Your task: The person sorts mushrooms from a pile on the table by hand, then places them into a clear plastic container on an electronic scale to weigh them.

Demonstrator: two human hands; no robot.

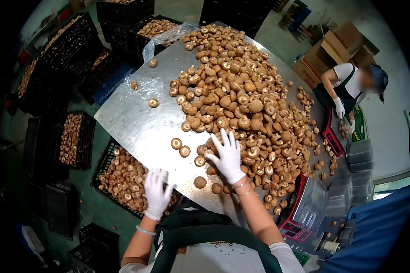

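Note:
A big heap of brown shiitake mushrooms (pixel 255 107) covers much of the metal table (pixel 136 123). My right hand (pixel 228 158), in a white glove, lies at the near left edge of the heap. Its fingers are spread, and nothing shows in its grasp. My left hand (pixel 157 194), also gloved, is over the near edge of a black crate (pixel 97 175) of mushrooms below the table's left side. Its fingers are stretched out with the thumb apart, slightly blurred, and it holds nothing visible. A few loose mushrooms (pixel 180 147) sit on the metal left of my right hand.
Several black crates with mushrooms (pixel 70 139) stand at the left. Clear plastic film (pixel 168 36) hangs over the table's far left corner. A red scale (pixel 300 209) is at my right. Across the table, a gloved person (pixel 346 86) works beside another red scale (pixel 333 136) and stacked plastic trays (pixel 361 157).

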